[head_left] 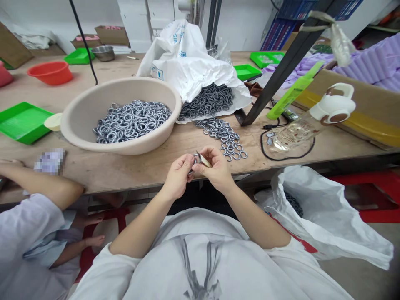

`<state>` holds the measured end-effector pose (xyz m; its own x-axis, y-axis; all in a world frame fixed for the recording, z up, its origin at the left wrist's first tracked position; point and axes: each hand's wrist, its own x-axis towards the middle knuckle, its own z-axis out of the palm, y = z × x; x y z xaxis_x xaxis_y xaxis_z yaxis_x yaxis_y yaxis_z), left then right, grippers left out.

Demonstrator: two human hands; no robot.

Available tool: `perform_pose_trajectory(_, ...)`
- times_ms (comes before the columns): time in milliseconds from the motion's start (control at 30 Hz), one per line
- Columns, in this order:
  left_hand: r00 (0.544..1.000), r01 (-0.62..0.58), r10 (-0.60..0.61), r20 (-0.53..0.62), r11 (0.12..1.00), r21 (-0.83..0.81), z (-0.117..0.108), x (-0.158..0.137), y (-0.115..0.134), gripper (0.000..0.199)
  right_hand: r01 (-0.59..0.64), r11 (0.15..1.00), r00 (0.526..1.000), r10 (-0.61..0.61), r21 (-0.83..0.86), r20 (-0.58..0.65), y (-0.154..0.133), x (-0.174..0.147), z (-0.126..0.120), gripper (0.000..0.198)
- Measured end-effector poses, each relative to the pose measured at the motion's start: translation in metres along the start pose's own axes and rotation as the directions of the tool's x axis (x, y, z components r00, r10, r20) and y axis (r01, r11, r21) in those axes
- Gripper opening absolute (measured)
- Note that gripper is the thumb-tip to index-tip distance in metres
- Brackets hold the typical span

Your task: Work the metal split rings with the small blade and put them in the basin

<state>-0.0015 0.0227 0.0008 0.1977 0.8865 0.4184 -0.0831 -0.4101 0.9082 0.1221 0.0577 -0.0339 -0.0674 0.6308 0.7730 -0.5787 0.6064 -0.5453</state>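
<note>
Close together at the table's front edge, both my hands are closed. My left hand (pixel 178 175) pinches a shiny grey ring (pixel 196 160) between thumb and fingers. In my right hand (pixel 217 168) is a small knife (pixel 205 161) with a cream handle, its short dark blade up against the ring. My fingers hide part of both. Just beyond my hands, loose grey rings (pixel 229 139) trail across the tabletop from a heap (pixel 209 100) in the mouth of a white sack (pixel 200 71). A wide beige basin (pixel 121 146) to the left holds many more such rings.
A black metal post (pixel 271 79), a clear bottle (pixel 296 131) and a black cable (pixel 287 159) stand or lie to the right. Green trays (pixel 23 121) and a red bowl (pixel 51 73) are at left. Another person's arm (pixel 43 179) rests there. An open white sack (pixel 328 212) sits low right.
</note>
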Motion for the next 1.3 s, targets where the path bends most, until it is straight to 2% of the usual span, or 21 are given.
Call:
perform_pose_trajectory(133,0.993,0.102,-0.098,0.073,0.993,-0.065,0.004,-0.003,0.006,0.050,-0.012,0.999,0.997,0.015,-0.037,0.079,-0.004,0.008,-0.005,0.061)
perform_pose_trajectory(233,0.986,0.158,-0.149,0.081,0.981,-0.117,0.006,-0.005,0.011,0.051,0.054,0.979,0.998,-0.045,-0.195,0.049,-0.009,0.008,-0.010,0.064)
perform_pose_trajectory(267,0.985,0.165,-0.155,0.078,0.977,-0.135,0.006,-0.005,0.012,0.052,0.120,0.949,0.993,-0.111,-0.290,0.047,-0.011,0.006,-0.011,0.064)
perform_pose_trajectory(333,0.985,0.170,-0.159,0.072,0.971,-0.171,0.005,-0.005,0.014,0.053,0.271,0.835,0.962,-0.252,-0.479,0.105,-0.016,0.001,-0.012,0.066)
perform_pose_trajectory(433,0.983,0.184,-0.175,0.057,0.961,-0.209,0.005,-0.004,0.015,0.054,0.414,0.670,0.907,-0.357,-0.617,0.221,-0.020,-0.006,-0.011,0.068)
perform_pose_trajectory(533,0.979,0.204,-0.205,0.019,0.953,-0.223,0.008,-0.005,0.014,0.057,0.430,0.610,0.899,-0.354,-0.666,0.256,-0.020,-0.007,-0.010,0.068)
perform_pose_trajectory(633,0.978,0.204,-0.208,0.004,0.955,-0.216,0.010,-0.006,0.014,0.059,0.410,0.588,0.909,-0.327,-0.697,0.258,-0.019,-0.006,-0.009,0.072)
perform_pose_trajectory(700,0.983,0.181,-0.179,0.029,0.965,-0.190,0.008,-0.006,0.014,0.058,0.388,0.601,0.920,-0.302,-0.699,0.250,-0.021,-0.007,-0.009,0.075)
perform_pose_trajectory(800,0.989,0.115,-0.106,0.100,0.989,-0.092,0.000,-0.005,0.014,0.054,0.323,0.673,0.946,-0.208,-0.666,0.248,-0.022,-0.007,-0.011,0.076)
perform_pose_trajectory(900,0.975,0.068,-0.077,0.206,0.996,0.048,-0.009,-0.006,0.014,0.048,0.178,0.768,0.976,-0.055,-0.615,0.212,-0.020,-0.001,-0.020,0.078)
perform_pose_trajectory(1000,0.942,0.092,-0.121,0.313,0.990,0.105,-0.012,-0.008,0.014,0.047,0.043,0.854,0.986,0.049,-0.518,0.162,-0.014,0.006,-0.030,0.081)
perform_pose_trajectory(1067,0.950,0.126,-0.140,0.279,0.990,0.067,-0.010,-0.008,0.014,0.047,0.031,0.887,0.994,0.022,-0.460,0.110,-0.012,0.007,-0.032,0.079)
perform_pose_trajectory(1133,0.971,0.146,-0.146,0.190,0.989,0.014,-0.006,-0.008,0.014,0.046,0.064,0.907,0.997,-0.042,-0.417,0.063,-0.012,0.003,-0.027,0.068)
perform_pose_trajectory(1233,0.981,0.152,-0.147,0.130,0.988,-0.027,-0.002,-0.006,0.012,0.046,0.136,0.919,0.990,-0.109,-0.370,0.092,-0.015,-0.006,-0.014,0.056)
perform_pose_trajectory(1300,0.981,0.155,-0.151,0.120,0.987,-0.029,-0.001,-0.006,0.011,0.050,0.105,0.947,0.990,-0.071,-0.304,0.122,-0.016,-0.006,-0.007,0.052)
